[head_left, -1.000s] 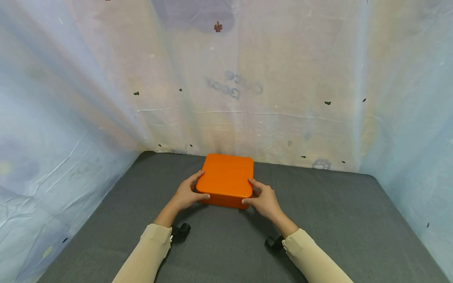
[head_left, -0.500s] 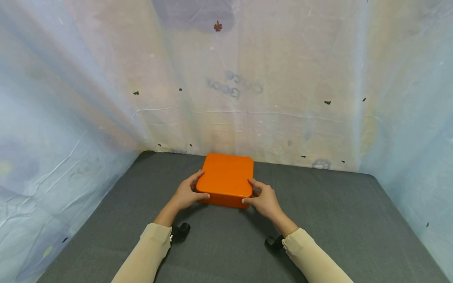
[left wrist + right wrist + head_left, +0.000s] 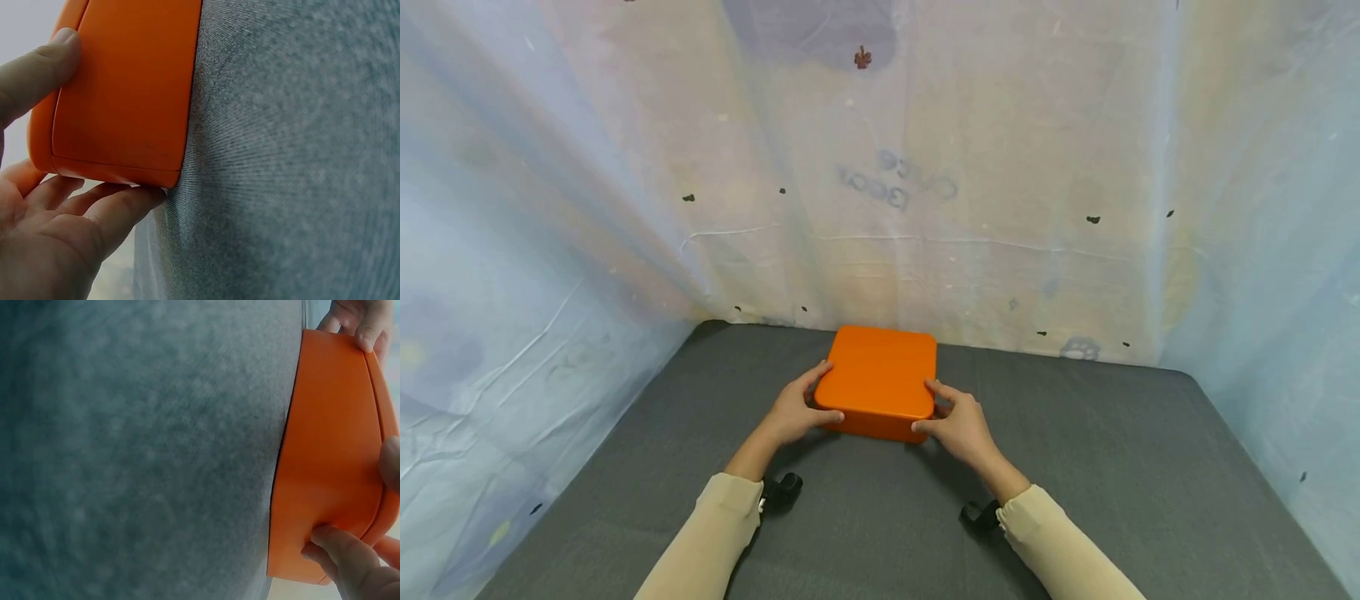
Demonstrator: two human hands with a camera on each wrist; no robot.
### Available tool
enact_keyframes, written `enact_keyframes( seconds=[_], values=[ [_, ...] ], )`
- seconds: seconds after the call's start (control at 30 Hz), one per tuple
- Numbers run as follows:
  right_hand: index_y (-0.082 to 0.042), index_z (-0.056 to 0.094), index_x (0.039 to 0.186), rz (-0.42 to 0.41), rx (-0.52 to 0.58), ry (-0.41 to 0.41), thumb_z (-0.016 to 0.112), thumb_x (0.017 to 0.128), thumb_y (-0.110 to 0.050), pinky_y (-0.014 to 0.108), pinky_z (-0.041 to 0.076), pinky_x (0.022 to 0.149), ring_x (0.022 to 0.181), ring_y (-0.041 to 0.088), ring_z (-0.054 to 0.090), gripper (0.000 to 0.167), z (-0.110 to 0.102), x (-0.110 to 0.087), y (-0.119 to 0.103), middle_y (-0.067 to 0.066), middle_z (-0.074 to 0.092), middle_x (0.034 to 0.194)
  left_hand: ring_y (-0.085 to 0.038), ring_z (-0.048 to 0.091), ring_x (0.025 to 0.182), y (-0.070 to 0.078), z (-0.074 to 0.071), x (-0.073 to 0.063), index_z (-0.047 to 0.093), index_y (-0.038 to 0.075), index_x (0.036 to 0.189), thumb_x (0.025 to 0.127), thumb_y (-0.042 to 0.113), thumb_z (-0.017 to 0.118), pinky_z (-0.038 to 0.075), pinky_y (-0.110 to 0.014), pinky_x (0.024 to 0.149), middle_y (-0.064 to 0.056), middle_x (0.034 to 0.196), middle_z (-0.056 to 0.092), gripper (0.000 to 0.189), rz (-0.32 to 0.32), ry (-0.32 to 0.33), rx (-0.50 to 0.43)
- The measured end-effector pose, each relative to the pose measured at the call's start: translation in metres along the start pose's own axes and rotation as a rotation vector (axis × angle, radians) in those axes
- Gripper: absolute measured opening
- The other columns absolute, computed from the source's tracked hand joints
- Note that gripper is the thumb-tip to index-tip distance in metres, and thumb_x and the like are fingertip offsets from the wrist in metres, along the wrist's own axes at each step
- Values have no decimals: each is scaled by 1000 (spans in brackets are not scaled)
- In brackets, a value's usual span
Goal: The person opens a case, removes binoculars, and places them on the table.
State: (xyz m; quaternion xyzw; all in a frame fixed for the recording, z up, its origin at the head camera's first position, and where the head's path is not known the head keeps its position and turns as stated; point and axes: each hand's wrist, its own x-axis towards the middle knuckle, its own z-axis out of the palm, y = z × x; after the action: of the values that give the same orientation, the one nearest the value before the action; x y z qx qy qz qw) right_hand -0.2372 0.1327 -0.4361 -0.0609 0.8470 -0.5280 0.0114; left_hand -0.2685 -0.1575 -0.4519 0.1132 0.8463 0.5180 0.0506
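Observation:
A square orange box (image 3: 880, 371) with rounded corners and a fitted lid lies flat on the grey table. At its near left corner my left hand (image 3: 797, 408) grips it, the thumb on the front face and the fingers along the left side. My right hand (image 3: 958, 425) holds the near right corner in much the same way. In the left wrist view the lid seam runs down the box (image 3: 125, 87), beside the left thumb. The right wrist view has the box's front face (image 3: 325, 437) with both hands on it. What the box contains is hidden.
The grey cloth-covered table (image 3: 880, 533) spreads around the box. A pale printed curtain (image 3: 985, 167) hangs behind the table's far edge and along both sides. Black straps (image 3: 782, 492) sit at the wrists, below cream sleeves.

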Motion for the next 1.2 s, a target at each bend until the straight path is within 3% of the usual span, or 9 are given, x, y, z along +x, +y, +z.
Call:
enact_keyframes(
  seconds=[1.2],
  values=[
    [-12, 47, 143, -12, 73, -16, 80, 75, -2, 33, 59, 78, 116, 34, 61, 76, -4, 2, -1, 12, 39, 152, -37, 45, 134, 6, 2, -1, 30, 21, 153, 77, 22, 82, 47, -48, 102, -4, 162, 17, 91, -2, 11, -34]
  ],
)
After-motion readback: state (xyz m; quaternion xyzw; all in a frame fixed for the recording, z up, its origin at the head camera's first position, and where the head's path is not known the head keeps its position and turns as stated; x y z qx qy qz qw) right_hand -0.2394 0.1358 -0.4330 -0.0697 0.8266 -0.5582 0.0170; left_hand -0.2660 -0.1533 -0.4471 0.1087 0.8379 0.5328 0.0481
